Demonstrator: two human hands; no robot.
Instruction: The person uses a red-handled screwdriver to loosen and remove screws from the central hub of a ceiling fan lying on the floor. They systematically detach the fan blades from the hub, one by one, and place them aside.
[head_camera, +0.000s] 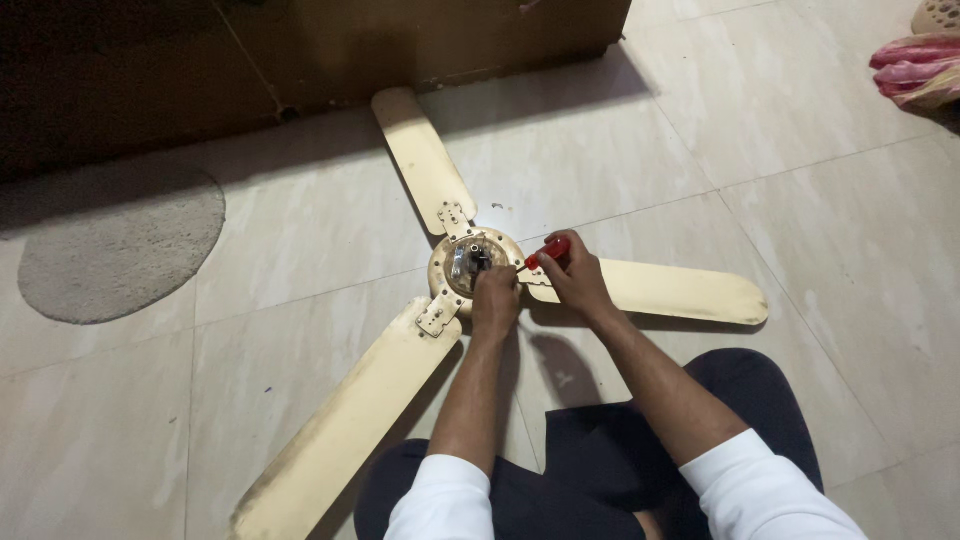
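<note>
Three long cream blades stick out from a round middle part, and the whole ceiling fan lies flat on the tiled floor, right in front of the person sitting there. The round hub in the middle is metal, with shiny bits inside it.

The left hand sits on the near edge of the hub, fingers curled down on it, pressing or pinching something small that I cannot make out. The right hand is closed around a screwdriver with a red handle. Its tip points at the hub's rim.

I think the fan would be heavy in the middle, because that is where the metal is. The blades look thin and stiff, but they could bend if someone lifted the fan by one blade tip. So the best place to hold it is the hub, or the metal brackets where the blades join. The blades look smooth and a bit dusty, so they might slip. The screwdriver is light and easy to grip by its fat handle.

A round grey rug lies off to the left, well apart from the fan. Some pink cloth is in the far right corner. A dark wooden cabinet stands behind the fan, with one blade reaching toward it.
</note>
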